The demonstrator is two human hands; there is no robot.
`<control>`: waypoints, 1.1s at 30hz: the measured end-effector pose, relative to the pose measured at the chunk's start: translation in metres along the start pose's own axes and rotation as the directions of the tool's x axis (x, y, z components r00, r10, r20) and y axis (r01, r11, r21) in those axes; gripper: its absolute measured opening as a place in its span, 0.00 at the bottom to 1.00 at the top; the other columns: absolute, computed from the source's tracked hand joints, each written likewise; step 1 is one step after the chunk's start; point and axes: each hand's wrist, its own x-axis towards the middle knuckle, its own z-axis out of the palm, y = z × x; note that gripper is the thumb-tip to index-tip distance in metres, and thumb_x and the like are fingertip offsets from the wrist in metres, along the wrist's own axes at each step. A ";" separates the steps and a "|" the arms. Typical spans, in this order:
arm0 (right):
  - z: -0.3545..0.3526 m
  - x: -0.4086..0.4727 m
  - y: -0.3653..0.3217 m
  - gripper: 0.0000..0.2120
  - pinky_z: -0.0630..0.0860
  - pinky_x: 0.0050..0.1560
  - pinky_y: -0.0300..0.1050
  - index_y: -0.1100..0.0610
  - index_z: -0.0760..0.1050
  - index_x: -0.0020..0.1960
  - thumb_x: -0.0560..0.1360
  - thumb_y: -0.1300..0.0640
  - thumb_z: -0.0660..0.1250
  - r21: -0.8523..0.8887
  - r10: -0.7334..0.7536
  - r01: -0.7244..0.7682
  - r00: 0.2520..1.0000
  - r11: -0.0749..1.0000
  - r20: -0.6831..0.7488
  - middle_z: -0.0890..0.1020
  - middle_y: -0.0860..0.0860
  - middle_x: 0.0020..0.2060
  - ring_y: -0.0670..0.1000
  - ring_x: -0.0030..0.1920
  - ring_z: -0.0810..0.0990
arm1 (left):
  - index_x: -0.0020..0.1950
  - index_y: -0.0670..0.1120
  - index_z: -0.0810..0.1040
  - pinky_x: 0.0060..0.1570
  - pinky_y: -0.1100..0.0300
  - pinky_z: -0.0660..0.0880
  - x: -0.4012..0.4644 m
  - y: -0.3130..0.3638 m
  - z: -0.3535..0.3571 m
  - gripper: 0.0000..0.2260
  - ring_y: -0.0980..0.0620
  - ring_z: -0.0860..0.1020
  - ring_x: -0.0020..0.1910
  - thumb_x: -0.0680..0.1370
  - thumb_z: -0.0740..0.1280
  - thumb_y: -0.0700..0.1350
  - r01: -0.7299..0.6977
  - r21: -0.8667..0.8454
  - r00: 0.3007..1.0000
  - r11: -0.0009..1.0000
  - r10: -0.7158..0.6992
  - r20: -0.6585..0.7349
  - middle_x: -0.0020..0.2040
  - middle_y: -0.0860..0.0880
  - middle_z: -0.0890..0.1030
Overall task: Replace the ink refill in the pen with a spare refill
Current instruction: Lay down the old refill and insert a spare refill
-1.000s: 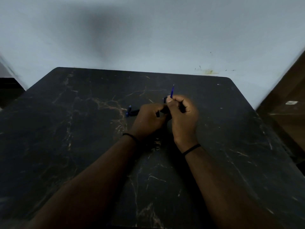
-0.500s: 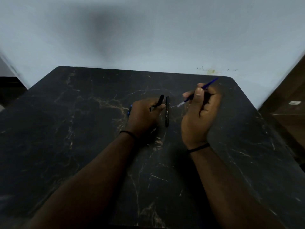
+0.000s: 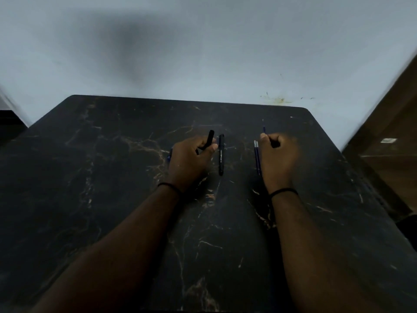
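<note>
My left hand (image 3: 190,161) grips a short black pen part (image 3: 209,138) whose end sticks up past the fingers. Just to its right a black pen barrel (image 3: 221,154) with white lettering lies lengthwise on the dark marble table (image 3: 112,177). My right hand (image 3: 278,159) is closed on a thin blue refill (image 3: 263,128), its tip pointing away from me. Two spare blue refills (image 3: 257,157) lie side by side on the table, touching the left edge of that hand. A blue piece (image 3: 168,155) peeks out behind my left hand.
The table's far edge meets a pale wall (image 3: 203,53). A brown wooden surface (image 3: 388,143) stands beyond the table's right edge. Both wrists wear thin black bands.
My hands came apart. The right hand carried the blue refill rightwards and down beside the two spare refills. The black barrel now lies on the table; the left hand stayed put.
</note>
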 end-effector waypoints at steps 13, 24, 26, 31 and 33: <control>-0.009 0.000 0.006 0.15 0.80 0.50 0.50 0.54 0.84 0.47 0.77 0.43 0.67 -0.442 0.198 -0.127 0.973 0.888 0.117 0.86 0.54 0.44 0.59 0.47 0.84 | 0.55 0.47 0.84 0.49 0.71 0.75 0.001 0.000 -0.001 0.09 0.61 0.81 0.49 0.77 0.71 0.46 0.015 0.016 0.999 1.000 -0.015 0.035 0.51 0.52 0.85; -0.009 0.001 0.003 0.13 0.78 0.48 0.47 0.55 0.83 0.51 0.80 0.48 0.64 -0.403 0.158 -0.101 0.981 0.910 0.112 0.85 0.54 0.47 0.57 0.48 0.83 | 0.55 0.45 0.84 0.53 0.60 0.79 0.000 0.004 -0.003 0.09 0.57 0.82 0.49 0.77 0.71 0.46 0.029 0.030 0.998 0.999 -0.030 0.046 0.52 0.50 0.85; -0.009 0.001 0.002 0.11 0.80 0.51 0.50 0.54 0.83 0.52 0.80 0.49 0.64 -0.404 0.131 -0.078 0.986 0.911 0.106 0.85 0.53 0.48 0.57 0.49 0.83 | 0.56 0.45 0.83 0.53 0.59 0.79 -0.001 0.004 -0.003 0.09 0.57 0.82 0.49 0.77 0.71 0.46 0.036 0.034 0.998 0.999 -0.038 0.055 0.52 0.50 0.85; -0.009 0.001 0.003 0.09 0.80 0.53 0.53 0.53 0.83 0.51 0.78 0.52 0.65 -0.411 0.133 -0.081 0.986 0.908 0.100 0.85 0.53 0.50 0.57 0.52 0.82 | 0.55 0.46 0.84 0.52 0.60 0.79 -0.001 0.004 -0.004 0.09 0.58 0.82 0.48 0.77 0.71 0.46 0.035 0.037 0.998 0.999 -0.037 0.043 0.52 0.51 0.85; -0.010 0.002 0.003 0.09 0.80 0.53 0.53 0.53 0.83 0.50 0.78 0.53 0.65 -0.419 0.124 -0.078 0.989 0.905 0.083 0.85 0.53 0.50 0.58 0.52 0.82 | 0.55 0.46 0.84 0.52 0.61 0.79 -0.001 0.004 -0.004 0.09 0.59 0.81 0.48 0.77 0.71 0.47 0.033 0.035 0.998 0.999 -0.035 0.046 0.52 0.51 0.85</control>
